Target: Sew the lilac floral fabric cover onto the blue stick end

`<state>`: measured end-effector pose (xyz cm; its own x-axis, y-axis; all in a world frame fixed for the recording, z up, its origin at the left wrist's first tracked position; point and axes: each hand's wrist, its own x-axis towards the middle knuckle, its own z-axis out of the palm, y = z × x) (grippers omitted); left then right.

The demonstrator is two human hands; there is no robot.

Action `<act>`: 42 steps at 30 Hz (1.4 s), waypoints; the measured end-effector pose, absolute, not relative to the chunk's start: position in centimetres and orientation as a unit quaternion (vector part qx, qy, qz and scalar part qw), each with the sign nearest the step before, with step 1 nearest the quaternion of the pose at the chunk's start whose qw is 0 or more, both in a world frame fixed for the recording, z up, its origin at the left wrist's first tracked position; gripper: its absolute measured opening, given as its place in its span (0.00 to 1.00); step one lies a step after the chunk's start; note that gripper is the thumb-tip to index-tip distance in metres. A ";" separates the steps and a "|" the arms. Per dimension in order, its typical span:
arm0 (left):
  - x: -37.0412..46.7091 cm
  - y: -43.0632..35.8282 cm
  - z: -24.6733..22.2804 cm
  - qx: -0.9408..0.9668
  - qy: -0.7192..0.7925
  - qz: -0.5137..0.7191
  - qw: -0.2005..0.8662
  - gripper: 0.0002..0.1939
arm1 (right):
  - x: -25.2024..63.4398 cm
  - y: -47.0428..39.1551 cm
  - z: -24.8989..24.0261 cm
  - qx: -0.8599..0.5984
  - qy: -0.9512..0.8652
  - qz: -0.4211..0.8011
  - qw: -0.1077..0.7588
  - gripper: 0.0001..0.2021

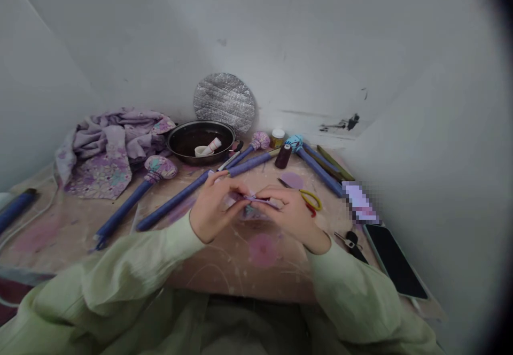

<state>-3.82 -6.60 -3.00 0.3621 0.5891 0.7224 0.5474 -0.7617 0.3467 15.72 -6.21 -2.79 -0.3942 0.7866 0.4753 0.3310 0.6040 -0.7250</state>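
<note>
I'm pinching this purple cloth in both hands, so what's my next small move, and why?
Perhaps slide the fingertips of your right hand slightly outward while your left hand anchors the purple cloth. Both hands pinch it close together, and it looks bunched there, so a gentle pull might flatten it. The scissors lie beyond your right hand, unheld.

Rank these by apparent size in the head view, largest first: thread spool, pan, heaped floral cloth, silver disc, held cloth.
1. Heaped floral cloth
2. Silver disc and pan: too alike to separate
3. Thread spool
Held cloth: partly covered, so left unranked.
</note>
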 end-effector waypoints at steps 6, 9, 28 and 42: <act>-2.0 -4.5 2.2 0.850 0.271 0.447 0.067 0.23 | 18.9 -5.6 1.8 -0.330 -0.791 0.234 0.458 0.03; -1.7 -3.2 4.6 0.881 0.217 0.389 0.160 0.12 | 20.4 -6.2 4.1 -0.337 -0.791 0.239 0.452 0.03; -0.2 -2.9 1.5 0.808 0.166 0.554 0.116 0.06 | 18.8 -6.2 2.6 -0.376 -0.780 0.131 0.484 0.03; -2.0 -1.4 2.1 0.807 0.218 0.474 0.278 0.04 | 18.0 -4.6 0.9 -0.323 -0.790 0.192 0.485 0.19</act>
